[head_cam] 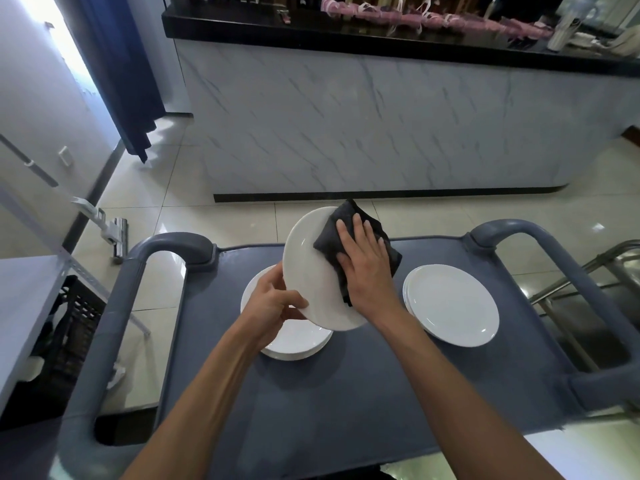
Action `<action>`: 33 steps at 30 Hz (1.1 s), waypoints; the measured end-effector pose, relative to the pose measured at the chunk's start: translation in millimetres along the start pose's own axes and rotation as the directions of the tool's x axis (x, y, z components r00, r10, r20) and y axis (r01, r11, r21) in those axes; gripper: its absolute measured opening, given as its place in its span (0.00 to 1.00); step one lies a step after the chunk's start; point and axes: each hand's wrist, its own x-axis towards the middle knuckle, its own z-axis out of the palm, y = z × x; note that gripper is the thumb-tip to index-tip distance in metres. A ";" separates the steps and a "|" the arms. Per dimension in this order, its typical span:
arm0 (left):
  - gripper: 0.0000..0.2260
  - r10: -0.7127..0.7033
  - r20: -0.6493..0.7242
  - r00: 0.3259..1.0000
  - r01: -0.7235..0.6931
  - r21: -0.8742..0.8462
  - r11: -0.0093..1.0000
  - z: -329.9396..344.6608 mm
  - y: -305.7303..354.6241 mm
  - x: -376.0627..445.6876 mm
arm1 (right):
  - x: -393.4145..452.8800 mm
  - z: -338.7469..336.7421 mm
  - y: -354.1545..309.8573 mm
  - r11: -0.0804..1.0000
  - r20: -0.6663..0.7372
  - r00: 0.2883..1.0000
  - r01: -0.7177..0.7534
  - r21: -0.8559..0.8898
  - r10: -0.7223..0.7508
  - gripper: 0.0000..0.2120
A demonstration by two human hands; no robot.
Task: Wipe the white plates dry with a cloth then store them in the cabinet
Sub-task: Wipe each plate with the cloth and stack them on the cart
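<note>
Head camera, looking down over both forearms: the left hand (pixel 277 303) pinches the lower left rim of a white plate (pixel 313 271), thumb curled over the front face and fingers behind, holding it tilted up off the cart at the middle of the frame. The right hand (pixel 363 261) lies flat with straight fingers spread on a folded dark cloth (pixel 332 233), pressing it against the plate's right side; the cloth's upper corner sticks out past the plate's top edge.

Directly below the lifted plate, and partly hidden by it and the left hand, a stack of white plates (pixel 298 344) sits on the grey-blue cart top (pixel 346 393). I can't count how many are in it. To the right of centre a second stack (pixel 453 303) rests on the same surface, apart from the first, showing at least 2 rims.

The cart has rounded grey handles, 1 at the left (pixel 138 268) and 1 at the right (pixel 540 233). Beyond it, across pale glossy floor tiles (pixel 156 195), stands a counter with a marble-pattern front (pixel 381 116) and a black top (pixel 346 32) at the upper edge of the frame, holding pinkish items too blurred to identify. A dark blue curtain (pixel 117 71) hangs at the upper left.
</note>
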 end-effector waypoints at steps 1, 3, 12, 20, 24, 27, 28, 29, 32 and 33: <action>0.28 -0.005 0.009 1.000 0.005 0.008 1.000 0.1 -0.7 -0.1 | -0.2 1.3 -2.4 1.000 0.001 1.000 0.005 0.009 -0.005 0.26; 0.29 -0.012 0.019 1.000 0.012 0.023 1.000 -0.1 -2.4 0.0 | -0.8 3.6 -8.0 0.999 -0.007 1.000 0.021 0.027 -0.020 0.26; 0.33 -0.005 0.052 0.999 0.003 0.044 0.999 -4.7 -7.0 0.5 | -13.3 9.4 -28.4 0.983 0.036 0.983 0.183 0.001 -0.182 0.26; 0.34 0.033 0.110 0.993 -0.038 0.043 0.998 -7.9 -8.2 -4.2 | -40.4 13.6 -22.2 0.968 0.015 0.968 0.250 -0.019 -0.249 0.25; 0.35 0.033 0.114 0.993 -0.036 0.025 0.999 -7.6 -7.2 -6.1 | -49.3 14.7 -20.0 0.976 0.023 0.976 0.216 -0.020 -0.215 0.24; 0.33 0.029 0.108 0.994 -0.034 0.040 0.999 -5.8 -8.2 -8.0 | -52.9 14.8 -19.4 0.977 0.021 0.978 0.210 -0.035 -0.210 0.24; 0.33 0.029 0.108 0.994 -0.035 0.048 0.998 -5.9 -8.1 -8.6 | -53.2 14.5 -20.0 0.975 0.022 0.976 0.218 -0.037 -0.218 0.24; 0.32 0.029 0.114 0.993 -0.036 0.057 0.998 -5.8 -7.8 -8.7 | -52.8 14.0 -21.0 0.973 0.024 0.974 0.226 -0.035 -0.226 0.24; 0.33 0.021 0.141 0.990 -0.030 0.063 0.998 -4.5 -7.3 -9.3 | -48.9 11.7 -24.5 0.970 0.031 0.970 0.242 -0.030 -0.241 0.25; 0.33 0.016 0.137 0.990 -0.023 0.053 0.998 -3.4 -7.1 -9.7 | -46.9 10.9 -26.0 0.968 0.033 0.968 0.249 -0.038 -0.248 0.25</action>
